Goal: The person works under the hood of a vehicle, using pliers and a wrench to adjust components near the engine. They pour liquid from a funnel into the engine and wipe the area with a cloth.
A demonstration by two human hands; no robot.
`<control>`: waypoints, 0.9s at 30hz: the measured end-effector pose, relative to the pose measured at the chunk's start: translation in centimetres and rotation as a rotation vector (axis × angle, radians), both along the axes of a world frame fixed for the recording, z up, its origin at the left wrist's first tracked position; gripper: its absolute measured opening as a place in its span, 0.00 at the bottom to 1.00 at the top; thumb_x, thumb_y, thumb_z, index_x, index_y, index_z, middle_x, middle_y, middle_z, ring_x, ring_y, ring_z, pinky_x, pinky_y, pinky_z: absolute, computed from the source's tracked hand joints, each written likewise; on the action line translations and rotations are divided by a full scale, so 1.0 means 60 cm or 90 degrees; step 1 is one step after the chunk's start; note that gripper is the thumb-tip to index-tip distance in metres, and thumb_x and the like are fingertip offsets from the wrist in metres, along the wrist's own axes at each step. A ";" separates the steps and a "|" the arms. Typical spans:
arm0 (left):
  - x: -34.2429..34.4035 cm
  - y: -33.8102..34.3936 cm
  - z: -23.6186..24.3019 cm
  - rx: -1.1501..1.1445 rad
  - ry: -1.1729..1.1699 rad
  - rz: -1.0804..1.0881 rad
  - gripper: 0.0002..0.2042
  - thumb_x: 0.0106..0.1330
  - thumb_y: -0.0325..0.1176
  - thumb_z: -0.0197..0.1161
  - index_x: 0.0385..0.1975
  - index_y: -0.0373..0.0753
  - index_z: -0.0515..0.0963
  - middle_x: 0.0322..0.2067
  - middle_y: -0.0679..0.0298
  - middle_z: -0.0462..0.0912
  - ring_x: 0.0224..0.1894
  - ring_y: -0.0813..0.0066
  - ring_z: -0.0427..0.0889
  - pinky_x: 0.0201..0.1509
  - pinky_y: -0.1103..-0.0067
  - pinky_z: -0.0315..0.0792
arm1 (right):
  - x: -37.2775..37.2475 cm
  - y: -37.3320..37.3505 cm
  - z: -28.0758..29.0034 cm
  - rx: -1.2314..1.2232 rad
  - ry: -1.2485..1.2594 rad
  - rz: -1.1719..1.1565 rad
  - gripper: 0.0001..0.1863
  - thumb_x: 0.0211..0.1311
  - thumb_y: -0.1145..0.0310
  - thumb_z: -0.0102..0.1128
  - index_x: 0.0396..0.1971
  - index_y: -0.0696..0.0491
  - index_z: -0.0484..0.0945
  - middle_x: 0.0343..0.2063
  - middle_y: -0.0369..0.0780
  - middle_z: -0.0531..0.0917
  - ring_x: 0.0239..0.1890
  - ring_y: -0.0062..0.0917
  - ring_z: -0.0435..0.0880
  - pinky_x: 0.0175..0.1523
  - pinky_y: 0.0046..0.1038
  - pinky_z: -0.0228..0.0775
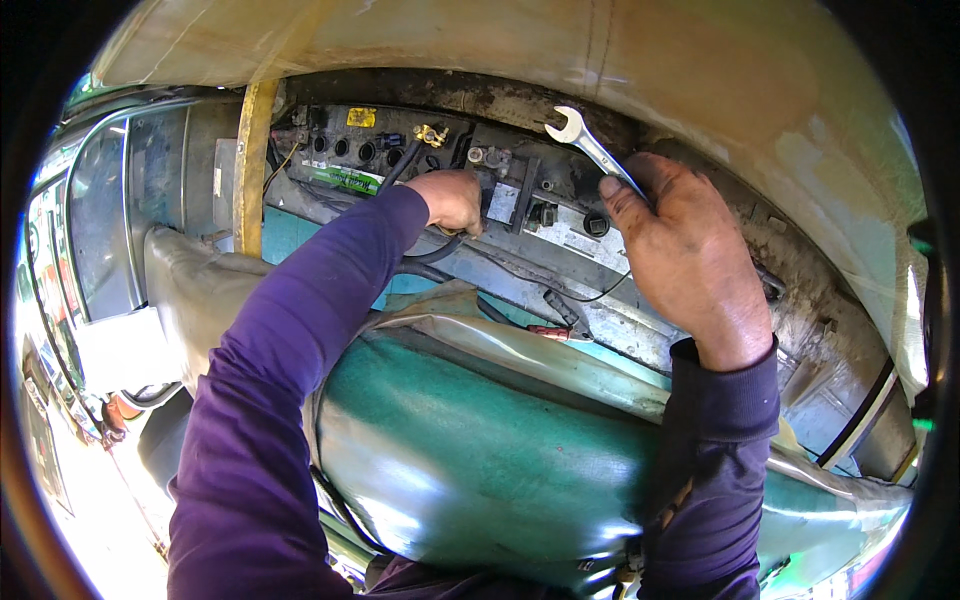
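My right hand (pixel 697 260) is closed around the shank of a silver open-end wrench (pixel 592 146), its jaw raised toward the upper left. Over the gap between two batteries, my left hand (pixel 452 198) curls its fingers down on a thick black cable (pixel 438 251); the fingertips are partly hidden. Just beyond it a brass terminal clamp (pixel 431 135) sits on the left battery (pixel 345 150), which has a row of round dark cell openings. The right battery (pixel 575 232), dusty and grey with a pale label, lies between my hands.
A green padded cover (pixel 480 450) fills the foreground below the battery tray. On a ledge near the batteries rests a clip with red handles (pixel 555 332). A yellow upright post (pixel 254 165) stands at the left. Tan sheeting (pixel 500 45) hangs over the compartment.
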State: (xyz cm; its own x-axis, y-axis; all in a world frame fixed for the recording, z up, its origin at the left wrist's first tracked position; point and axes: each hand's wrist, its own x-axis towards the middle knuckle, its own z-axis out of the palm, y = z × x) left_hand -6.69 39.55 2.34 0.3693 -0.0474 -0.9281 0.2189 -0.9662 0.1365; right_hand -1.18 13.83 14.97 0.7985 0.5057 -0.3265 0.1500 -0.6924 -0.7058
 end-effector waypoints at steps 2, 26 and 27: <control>-0.002 -0.002 -0.010 0.030 -0.010 0.027 0.24 0.55 0.43 0.75 0.43 0.27 0.84 0.47 0.42 0.85 0.50 0.51 0.86 0.56 0.65 0.77 | 0.000 -0.001 -0.001 0.002 0.010 0.004 0.17 0.71 0.60 0.57 0.43 0.62 0.81 0.29 0.53 0.83 0.37 0.48 0.82 0.45 0.42 0.72; -0.032 0.140 0.090 0.032 -0.265 0.154 0.18 0.66 0.43 0.62 0.47 0.36 0.84 0.44 0.46 0.86 0.50 0.51 0.85 0.56 0.64 0.77 | -0.051 0.035 -0.129 -0.209 -0.018 0.184 0.17 0.69 0.63 0.50 0.43 0.62 0.79 0.37 0.59 0.84 0.45 0.55 0.83 0.53 0.49 0.74; -0.032 0.136 0.087 -0.033 -0.221 0.121 0.18 0.65 0.43 0.63 0.48 0.38 0.85 0.46 0.47 0.86 0.51 0.51 0.84 0.58 0.65 0.76 | -0.054 0.045 -0.130 -0.264 -0.011 0.192 0.18 0.70 0.61 0.50 0.43 0.62 0.79 0.37 0.58 0.84 0.45 0.54 0.83 0.53 0.48 0.74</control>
State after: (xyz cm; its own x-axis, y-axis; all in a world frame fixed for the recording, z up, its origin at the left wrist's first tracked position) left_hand -8.59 47.69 7.53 0.6668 0.0086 -0.7452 0.3252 -0.9031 0.2805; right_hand -4.41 16.52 7.14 0.6436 0.5457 -0.5366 0.3960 -0.8374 -0.3767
